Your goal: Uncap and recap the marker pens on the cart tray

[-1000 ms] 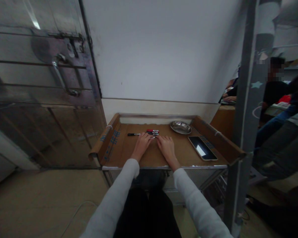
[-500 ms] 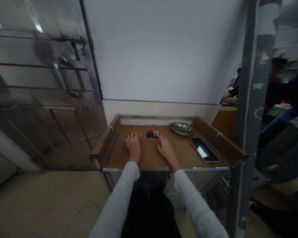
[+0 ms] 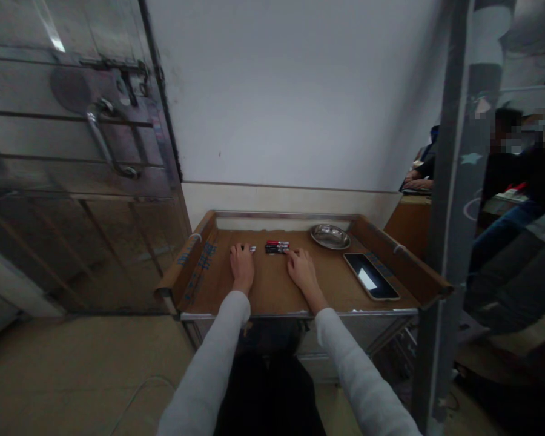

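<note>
My left hand (image 3: 242, 266) lies on the cardboard-lined table (image 3: 272, 284), its fingers curled over a black pen (image 3: 252, 248); only the pen's right end shows past the fingertips. A small bundle of red and black markers (image 3: 277, 247) lies just right of that, toward the back of the table. My right hand (image 3: 302, 269) rests flat on the cardboard, fingers stretched out and holding nothing, its fingertips just short of the markers' right end.
A shallow metal dish (image 3: 330, 237) sits at the back right and a phone (image 3: 371, 276) with a lit screen lies along the right side. Raised cardboard flaps edge the table. A metal door (image 3: 72, 169) stands left, a pole (image 3: 449, 212) right, with seated people beyond it.
My left hand left the marker bundle, slid left and settled over the black pen. My right hand stayed by the markers. The view shifted slightly.
</note>
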The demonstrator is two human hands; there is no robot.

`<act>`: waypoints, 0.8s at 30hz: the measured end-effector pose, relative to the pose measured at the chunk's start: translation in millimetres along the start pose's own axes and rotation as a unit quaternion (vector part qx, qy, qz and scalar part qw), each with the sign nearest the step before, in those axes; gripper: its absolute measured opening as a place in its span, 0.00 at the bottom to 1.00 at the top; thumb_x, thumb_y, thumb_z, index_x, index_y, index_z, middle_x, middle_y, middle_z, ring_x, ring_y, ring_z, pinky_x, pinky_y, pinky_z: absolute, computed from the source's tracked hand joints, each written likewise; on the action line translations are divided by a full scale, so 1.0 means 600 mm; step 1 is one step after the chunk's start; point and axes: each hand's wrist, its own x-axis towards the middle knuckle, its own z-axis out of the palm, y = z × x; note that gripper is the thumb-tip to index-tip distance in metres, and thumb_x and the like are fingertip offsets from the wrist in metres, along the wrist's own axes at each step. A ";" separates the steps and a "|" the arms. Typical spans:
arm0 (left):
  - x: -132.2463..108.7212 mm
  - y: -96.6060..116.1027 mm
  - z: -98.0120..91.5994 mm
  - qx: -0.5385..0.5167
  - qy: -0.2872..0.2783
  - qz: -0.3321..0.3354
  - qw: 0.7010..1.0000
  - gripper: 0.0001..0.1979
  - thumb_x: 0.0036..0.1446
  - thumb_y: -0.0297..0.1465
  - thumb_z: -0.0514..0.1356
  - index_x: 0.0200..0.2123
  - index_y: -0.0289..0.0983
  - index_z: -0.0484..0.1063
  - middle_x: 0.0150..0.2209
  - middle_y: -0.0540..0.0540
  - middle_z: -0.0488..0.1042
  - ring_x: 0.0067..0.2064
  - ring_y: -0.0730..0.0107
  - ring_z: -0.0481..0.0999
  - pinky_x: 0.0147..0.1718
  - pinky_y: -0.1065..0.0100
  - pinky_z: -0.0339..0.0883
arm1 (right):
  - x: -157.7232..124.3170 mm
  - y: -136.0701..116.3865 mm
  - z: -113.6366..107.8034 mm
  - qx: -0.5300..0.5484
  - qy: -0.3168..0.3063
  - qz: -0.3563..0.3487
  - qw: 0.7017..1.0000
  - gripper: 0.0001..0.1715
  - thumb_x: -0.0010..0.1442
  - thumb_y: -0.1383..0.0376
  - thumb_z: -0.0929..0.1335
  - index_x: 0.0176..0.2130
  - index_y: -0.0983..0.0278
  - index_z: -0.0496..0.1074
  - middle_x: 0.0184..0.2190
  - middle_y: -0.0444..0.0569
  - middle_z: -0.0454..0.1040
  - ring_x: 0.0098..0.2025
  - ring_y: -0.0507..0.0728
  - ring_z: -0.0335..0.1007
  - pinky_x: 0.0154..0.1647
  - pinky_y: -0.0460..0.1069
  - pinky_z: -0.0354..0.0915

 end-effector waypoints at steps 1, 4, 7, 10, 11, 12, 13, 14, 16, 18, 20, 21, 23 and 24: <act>0.002 0.000 0.000 -0.006 -0.006 0.007 1.000 0.10 0.60 0.29 0.51 0.39 0.35 0.71 0.40 0.38 0.70 0.44 0.57 0.66 0.42 0.58 0.63 | 0.001 0.000 0.001 -0.002 -0.002 0.000 1.000 0.20 0.61 0.68 0.60 0.51 0.60 0.68 0.44 0.54 0.68 0.47 0.59 0.61 0.46 0.50 0.57; 0.004 0.002 -0.002 -0.025 -0.007 0.014 1.000 0.09 0.60 0.29 0.51 0.39 0.35 0.70 0.41 0.38 0.69 0.45 0.57 0.66 0.43 0.58 0.63 | 0.004 0.002 0.004 -0.012 -0.010 0.001 1.000 0.18 0.62 0.67 0.59 0.50 0.60 0.68 0.43 0.54 0.68 0.47 0.58 0.61 0.46 0.50 0.57; 0.002 0.011 -0.005 -0.043 -0.019 0.051 0.998 0.09 0.60 0.27 0.50 0.41 0.35 0.69 0.42 0.39 0.69 0.45 0.59 0.67 0.44 0.59 0.62 | 0.008 0.003 0.007 -0.021 -0.012 0.000 1.000 0.16 0.62 0.67 0.59 0.48 0.62 0.69 0.42 0.54 0.69 0.46 0.58 0.61 0.45 0.50 0.56; -0.004 0.026 -0.003 -0.071 -0.067 0.154 0.983 0.08 0.60 0.26 0.51 0.41 0.36 0.68 0.42 0.42 0.69 0.45 0.63 0.68 0.47 0.60 0.62 | 0.012 0.002 0.009 -0.027 -0.003 -0.004 1.000 0.15 0.62 0.67 0.59 0.46 0.64 0.68 0.42 0.54 0.69 0.46 0.58 0.61 0.46 0.50 0.56; -0.005 0.031 -0.002 -0.080 -0.082 0.180 0.977 0.08 0.59 0.26 0.52 0.41 0.36 0.68 0.42 0.43 0.69 0.45 0.63 0.68 0.48 0.61 0.62 | 0.013 0.002 0.010 -0.031 0.001 -0.003 1.000 0.14 0.62 0.67 0.59 0.46 0.65 0.68 0.42 0.54 0.69 0.46 0.58 0.61 0.46 0.50 0.56; -0.006 0.035 0.001 -0.088 -0.093 0.194 0.973 0.07 0.59 0.26 0.53 0.41 0.36 0.68 0.42 0.43 0.69 0.46 0.64 0.68 0.48 0.61 0.62 | 0.014 0.002 0.010 -0.034 0.004 0.000 0.999 0.14 0.62 0.66 0.60 0.46 0.65 0.68 0.42 0.54 0.69 0.46 0.59 0.61 0.46 0.51 0.56; -0.007 0.039 0.004 -0.096 -0.101 0.198 0.970 0.07 0.58 0.26 0.54 0.41 0.36 0.68 0.42 0.43 0.69 0.46 0.64 0.68 0.48 0.61 0.62 | 0.015 0.001 0.011 -0.038 0.005 0.004 0.999 0.14 0.62 0.66 0.60 0.45 0.66 0.68 0.42 0.55 0.69 0.46 0.59 0.61 0.45 0.51 0.56; -0.007 0.042 0.006 -0.103 -0.106 0.196 0.969 0.06 0.58 0.26 0.54 0.40 0.36 0.68 0.41 0.43 0.70 0.46 0.65 0.69 0.48 0.62 0.62 | 0.016 0.001 0.011 -0.040 0.004 0.007 0.999 0.13 0.62 0.66 0.60 0.44 0.66 0.68 0.42 0.55 0.69 0.45 0.59 0.61 0.45 0.51 0.56; -0.005 0.045 0.012 -0.121 -0.114 0.185 0.969 0.05 0.58 0.26 0.55 0.38 0.36 0.68 0.40 0.44 0.70 0.45 0.65 0.69 0.47 0.62 0.63 | 0.018 0.001 0.012 -0.040 -0.002 0.008 0.999 0.13 0.62 0.65 0.60 0.43 0.66 0.69 0.41 0.55 0.69 0.45 0.59 0.62 0.45 0.51 0.56; -0.002 0.046 0.015 -0.136 -0.119 0.177 0.967 0.04 0.58 0.26 0.55 0.35 0.36 0.69 0.39 0.44 0.70 0.44 0.66 0.70 0.47 0.62 0.63 | 0.020 0.001 0.012 -0.035 -0.008 -0.001 0.999 0.12 0.63 0.65 0.60 0.42 0.66 0.69 0.41 0.55 0.69 0.45 0.58 0.62 0.45 0.50 0.56; 0.000 0.047 0.016 -0.143 -0.120 0.171 0.967 0.03 0.58 0.26 0.55 0.34 0.36 0.69 0.39 0.45 0.69 0.44 0.66 0.70 0.46 0.62 0.64 | 0.021 0.001 0.011 -0.028 -0.014 -0.015 0.999 0.12 0.62 0.64 0.61 0.42 0.65 0.70 0.41 0.54 0.70 0.45 0.59 0.62 0.45 0.50 0.56; 0.000 0.047 0.016 -0.144 -0.120 0.168 0.968 0.03 0.58 0.25 0.55 0.34 0.36 0.68 0.38 0.45 0.69 0.44 0.66 0.70 0.46 0.62 0.64 | 0.022 0.001 0.011 -0.025 -0.017 -0.019 0.999 0.11 0.62 0.65 0.61 0.41 0.65 0.70 0.41 0.54 0.70 0.45 0.58 0.62 0.45 0.50 0.56; 0.000 0.049 0.016 -0.144 -0.123 0.164 0.968 0.03 0.58 0.26 0.54 0.34 0.36 0.68 0.38 0.45 0.69 0.43 0.66 0.70 0.46 0.62 0.64 | 0.022 0.000 0.010 -0.021 -0.020 -0.019 0.999 0.11 0.63 0.65 0.60 0.41 0.65 0.70 0.41 0.54 0.71 0.45 0.58 0.63 0.44 0.51 0.56; 0.000 0.050 0.016 -0.143 -0.124 0.163 0.968 0.03 0.58 0.26 0.54 0.34 0.36 0.68 0.38 0.45 0.69 0.43 0.66 0.70 0.46 0.62 0.64 | 0.022 0.000 0.010 -0.019 -0.021 -0.018 0.999 0.11 0.63 0.65 0.60 0.41 0.65 0.70 0.40 0.54 0.71 0.45 0.58 0.63 0.44 0.51 0.56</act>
